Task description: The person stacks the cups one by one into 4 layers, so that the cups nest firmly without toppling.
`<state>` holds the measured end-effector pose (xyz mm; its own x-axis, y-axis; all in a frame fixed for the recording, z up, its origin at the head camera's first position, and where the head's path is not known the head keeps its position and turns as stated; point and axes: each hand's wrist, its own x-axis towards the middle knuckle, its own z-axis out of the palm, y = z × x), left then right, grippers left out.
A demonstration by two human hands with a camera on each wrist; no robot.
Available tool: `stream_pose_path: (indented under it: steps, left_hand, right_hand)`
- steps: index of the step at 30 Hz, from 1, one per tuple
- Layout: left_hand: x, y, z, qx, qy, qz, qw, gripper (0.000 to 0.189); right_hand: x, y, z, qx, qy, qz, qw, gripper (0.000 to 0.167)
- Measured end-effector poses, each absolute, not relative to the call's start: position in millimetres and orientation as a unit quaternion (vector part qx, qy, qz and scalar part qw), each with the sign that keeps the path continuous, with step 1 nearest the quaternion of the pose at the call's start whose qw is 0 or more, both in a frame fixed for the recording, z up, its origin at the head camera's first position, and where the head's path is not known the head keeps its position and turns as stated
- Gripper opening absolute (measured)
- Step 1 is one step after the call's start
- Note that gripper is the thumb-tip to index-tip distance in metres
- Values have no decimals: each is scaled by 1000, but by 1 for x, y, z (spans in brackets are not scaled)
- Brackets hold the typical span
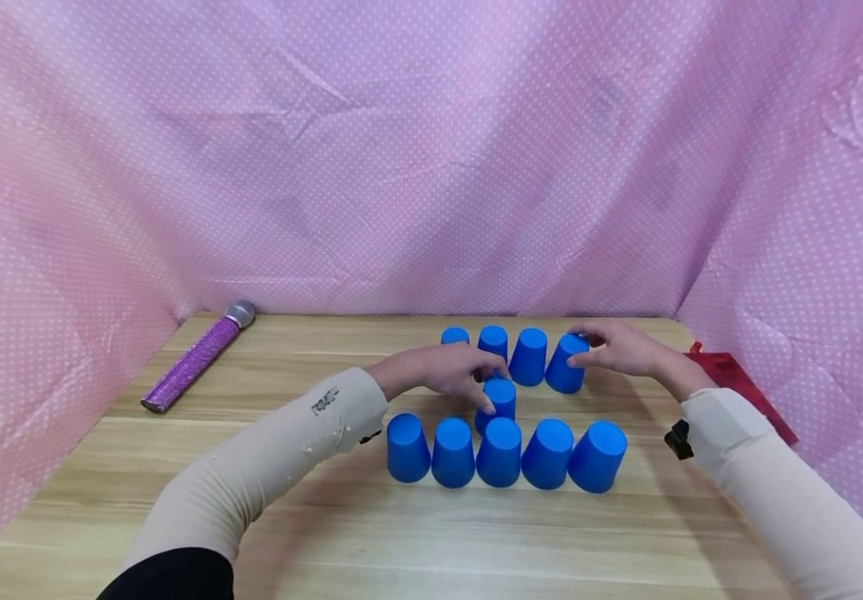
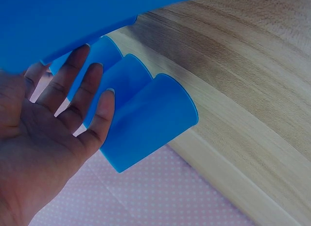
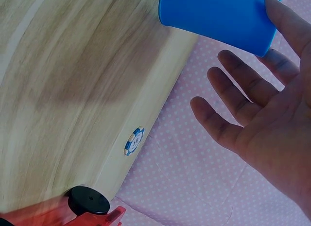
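Note:
Upside-down blue plastic cups stand in two rows on the wooden table. My left hand (image 1: 456, 370) holds a single blue cup (image 1: 501, 398) between the rows, thumb on its near side and fingers at its far side. In the left wrist view this cup (image 2: 73, 22) fills the top, and the other fingers spread beneath it. At the right end of the back row, my right hand (image 1: 617, 347) pinches a blue cup (image 1: 565, 373) between thumb and index finger. Its remaining fingers extend away from the cup (image 3: 218, 19) in the right wrist view.
Several cups form the front row (image 1: 501, 454), nearest me; the back row's left cups (image 1: 529, 358) are partly behind my left hand. A purple glittery microphone (image 1: 195, 358) lies at the left. A red object (image 1: 739, 383) with black wheels (image 3: 88, 200) sits at the right edge. Pink dotted cloth (image 1: 431, 167) surrounds the table.

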<state>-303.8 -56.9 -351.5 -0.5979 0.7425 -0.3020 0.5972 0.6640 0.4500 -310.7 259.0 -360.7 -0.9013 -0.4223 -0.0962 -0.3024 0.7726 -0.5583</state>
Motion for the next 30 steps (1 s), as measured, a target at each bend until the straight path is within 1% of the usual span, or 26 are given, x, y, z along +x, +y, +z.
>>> stream_pose_path:
  steps: [11, 17, 21, 26, 28, 30]
  left_hand:
    - [-301, -56, -351, 377, 884, 152, 232, 56]
    - [-300, -57, -352, 379, 883, 152, 232, 56]
    - [-301, -57, -353, 383, 881, 152, 232, 55]
    - [-302, -57, -352, 383, 881, 153, 232, 55]
    - [-302, -56, -352, 382, 881, 153, 233, 55]
    - [-303, -56, -352, 382, 881, 154, 234, 55]
  right_hand:
    - [-307, 259, -360, -196, 934, -278, 105, 71]
    - [-298, 262, -349, -186, 942, -261, 96, 72]
    - [-285, 264, -337, -176, 952, -239, 74, 71]
    - [-259, 266, -324, -195, 952, -236, 28, 62]
    - [-247, 266, -321, -208, 946, -248, 22, 57]
    - [-236, 266, -321, -218, 939, -263, 30, 53]
